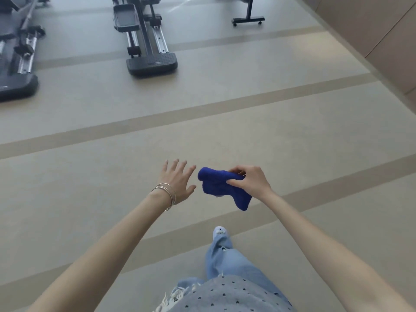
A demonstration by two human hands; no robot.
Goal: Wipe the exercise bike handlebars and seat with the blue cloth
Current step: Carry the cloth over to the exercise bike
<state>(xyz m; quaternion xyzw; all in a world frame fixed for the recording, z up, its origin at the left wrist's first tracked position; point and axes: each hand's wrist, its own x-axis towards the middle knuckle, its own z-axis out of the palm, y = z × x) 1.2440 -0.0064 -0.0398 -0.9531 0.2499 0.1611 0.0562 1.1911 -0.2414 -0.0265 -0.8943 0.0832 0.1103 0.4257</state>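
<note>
The blue cloth is bunched up and hangs in the air in front of me, above the floor. My right hand grips its right side with curled fingers and thumb. My left hand is held out just left of the cloth with fingers spread, holding nothing; thin bangles sit on its wrist. No exercise bike handlebars or seat can be made out in this view.
Dark gym machines with rails stand at the far left and far middle. A black wheeled stand is at the back right. A tan wall runs along the right. Striped beige floor lies ahead.
</note>
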